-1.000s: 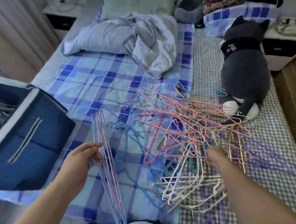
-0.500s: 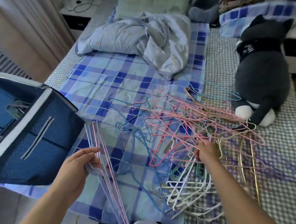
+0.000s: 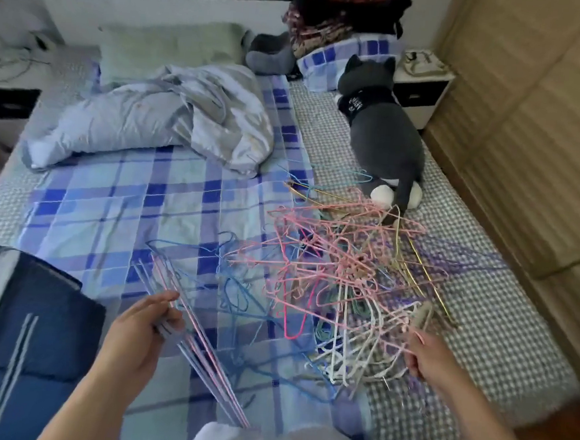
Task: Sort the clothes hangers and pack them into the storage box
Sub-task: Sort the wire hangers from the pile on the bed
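A tangled heap of wire hangers (image 3: 343, 275), mostly pink with white, blue, yellow and purple ones, lies on the bed's right half. My left hand (image 3: 140, 329) holds a flat bundle of pink and lilac hangers (image 3: 197, 347) that slants down toward me. My right hand (image 3: 426, 356) is at the near right edge of the heap, fingers curled round pale hanger wires there. The dark blue fabric storage box (image 3: 22, 349) stands at the lower left, beside my left hand; its inside is out of sight.
A crumpled grey-blue duvet (image 3: 165, 121) and a green pillow (image 3: 170, 51) lie at the head of the bed. A grey plush cat (image 3: 383, 137) lies far right, touching the heap. A wooden wardrobe (image 3: 535, 134) runs along the right; nightstands flank the bed.
My right hand has drawn back from the middle of the heap to its near right edge, gripping wires. My view has tilted up and right. The left hand keeps its bundle.
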A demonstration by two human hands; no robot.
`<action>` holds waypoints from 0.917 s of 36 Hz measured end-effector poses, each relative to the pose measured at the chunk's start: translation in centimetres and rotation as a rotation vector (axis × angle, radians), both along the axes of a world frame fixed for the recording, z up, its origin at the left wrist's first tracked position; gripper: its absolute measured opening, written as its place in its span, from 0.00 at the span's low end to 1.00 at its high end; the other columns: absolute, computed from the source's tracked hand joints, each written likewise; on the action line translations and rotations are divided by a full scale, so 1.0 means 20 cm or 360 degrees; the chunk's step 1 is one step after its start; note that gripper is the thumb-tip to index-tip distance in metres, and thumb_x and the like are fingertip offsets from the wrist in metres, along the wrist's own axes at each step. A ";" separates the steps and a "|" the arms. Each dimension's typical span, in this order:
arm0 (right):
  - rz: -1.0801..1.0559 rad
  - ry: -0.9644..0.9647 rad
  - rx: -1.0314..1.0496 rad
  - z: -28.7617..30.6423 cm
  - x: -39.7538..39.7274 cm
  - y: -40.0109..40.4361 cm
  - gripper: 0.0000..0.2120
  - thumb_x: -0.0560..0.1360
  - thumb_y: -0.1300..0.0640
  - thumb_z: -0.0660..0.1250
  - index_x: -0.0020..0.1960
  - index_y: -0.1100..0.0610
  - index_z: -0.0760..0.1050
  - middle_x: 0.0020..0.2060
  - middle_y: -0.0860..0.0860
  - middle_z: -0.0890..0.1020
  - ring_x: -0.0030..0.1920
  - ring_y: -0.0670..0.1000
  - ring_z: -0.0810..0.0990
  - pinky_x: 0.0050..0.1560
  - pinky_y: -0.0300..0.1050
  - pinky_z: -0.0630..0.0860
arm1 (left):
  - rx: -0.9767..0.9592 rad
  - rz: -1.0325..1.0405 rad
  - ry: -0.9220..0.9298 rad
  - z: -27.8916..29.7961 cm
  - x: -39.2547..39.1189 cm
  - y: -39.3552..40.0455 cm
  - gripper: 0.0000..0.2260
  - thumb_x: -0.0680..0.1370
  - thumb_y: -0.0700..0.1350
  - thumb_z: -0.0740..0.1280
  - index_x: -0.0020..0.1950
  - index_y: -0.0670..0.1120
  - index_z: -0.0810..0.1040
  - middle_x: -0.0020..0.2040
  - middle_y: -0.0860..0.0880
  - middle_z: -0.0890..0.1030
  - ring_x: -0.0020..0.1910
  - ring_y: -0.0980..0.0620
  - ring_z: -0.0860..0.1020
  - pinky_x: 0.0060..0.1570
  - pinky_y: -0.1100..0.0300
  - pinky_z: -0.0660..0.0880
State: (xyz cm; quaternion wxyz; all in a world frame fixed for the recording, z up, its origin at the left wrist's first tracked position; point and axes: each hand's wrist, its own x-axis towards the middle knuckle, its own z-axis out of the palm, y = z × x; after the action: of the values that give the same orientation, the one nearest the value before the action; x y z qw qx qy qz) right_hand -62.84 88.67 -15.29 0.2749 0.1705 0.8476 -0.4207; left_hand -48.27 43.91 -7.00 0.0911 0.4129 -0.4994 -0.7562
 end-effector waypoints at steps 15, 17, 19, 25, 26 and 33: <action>0.0455 0.0151 0.0769 -0.15 -0.11 -0.40 0.08 0.79 0.60 0.60 0.51 0.56 0.78 0.50 0.56 0.81 0.40 0.53 0.78 0.37 0.45 0.71 | -0.0082 -0.0023 -0.0161 -0.06 0.12 0.00 0.10 0.84 0.34 0.58 0.52 0.38 0.79 0.36 0.42 0.76 0.29 0.51 0.77 0.30 0.64 0.77; 0.0546 0.0148 0.0717 -0.13 -0.20 -0.48 0.11 0.79 0.60 0.58 0.40 0.55 0.74 0.41 0.55 0.81 0.33 0.52 0.75 0.32 0.43 0.68 | -0.0088 0.0034 -0.0174 -0.05 0.13 0.02 0.10 0.83 0.33 0.58 0.52 0.38 0.80 0.36 0.42 0.77 0.31 0.50 0.77 0.33 0.62 0.77; 0.0691 0.0170 0.0709 -0.14 -0.24 -0.57 0.13 0.80 0.59 0.57 0.39 0.55 0.75 0.38 0.53 0.79 0.33 0.53 0.75 0.32 0.43 0.67 | -0.0094 0.0086 -0.0181 -0.04 0.14 0.05 0.11 0.83 0.33 0.58 0.51 0.38 0.80 0.36 0.43 0.78 0.31 0.50 0.77 0.32 0.63 0.78; 0.1439 0.0526 0.1050 -0.35 -0.19 -0.79 0.20 0.79 0.60 0.62 0.71 0.55 0.69 0.69 0.55 0.71 0.65 0.58 0.72 0.57 0.52 0.73 | -0.0057 0.0169 -0.0243 -0.02 0.23 0.13 0.10 0.82 0.32 0.59 0.52 0.37 0.81 0.39 0.40 0.80 0.35 0.45 0.78 0.47 0.51 0.76; 0.1553 0.0584 0.1066 -0.40 -0.19 -0.81 0.26 0.78 0.59 0.63 0.75 0.53 0.64 0.75 0.57 0.64 0.72 0.59 0.65 0.65 0.53 0.70 | -0.0052 0.0200 -0.0253 -0.01 0.24 0.14 0.10 0.82 0.32 0.60 0.53 0.36 0.81 0.38 0.40 0.80 0.35 0.45 0.78 0.48 0.51 0.76; 0.1680 0.0300 0.1328 -0.58 -0.32 -0.93 0.35 0.78 0.59 0.62 0.81 0.53 0.50 0.80 0.61 0.47 0.78 0.64 0.51 0.77 0.59 0.55 | -0.0084 0.0305 -0.0292 0.01 0.33 0.17 0.10 0.82 0.30 0.59 0.53 0.34 0.80 0.33 0.43 0.78 0.31 0.49 0.77 0.37 0.58 0.78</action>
State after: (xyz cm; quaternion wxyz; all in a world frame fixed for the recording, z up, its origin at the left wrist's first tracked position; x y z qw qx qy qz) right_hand -69.31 69.98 -26.81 0.2797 -0.2117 0.9289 0.1189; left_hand -41.75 47.26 -6.83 0.1276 0.5236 -0.4835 -0.6898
